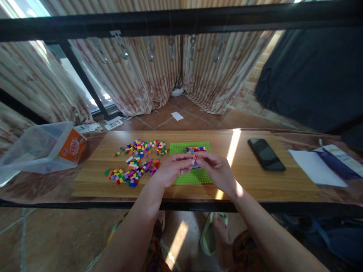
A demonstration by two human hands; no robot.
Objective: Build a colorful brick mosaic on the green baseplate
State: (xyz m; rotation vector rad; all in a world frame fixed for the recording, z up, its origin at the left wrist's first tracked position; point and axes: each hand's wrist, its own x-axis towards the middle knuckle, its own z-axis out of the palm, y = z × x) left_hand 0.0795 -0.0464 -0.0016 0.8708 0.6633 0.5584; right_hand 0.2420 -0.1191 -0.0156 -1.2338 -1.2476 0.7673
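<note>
Wooden tabletop [283, 185] below, both hands [176, 166] [218, 170] pinch a pinkish piece [194, 161] (long axis unclear).

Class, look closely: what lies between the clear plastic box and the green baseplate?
The head view shows it: scattered coloured bricks, on a stretch of wooden tabletop, lie between the clear plastic box and the green baseplate.

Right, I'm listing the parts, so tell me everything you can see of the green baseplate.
The green baseplate is a bright, studded, plastic-looking sheet, seemingly rectangular. It lies flat on the wooden tabletop, right of the loose bricks. Mounted bricks in several colors sit around its middle, partly hidden by the left hand and right hand; whether either touches the plate is unclear.
</note>
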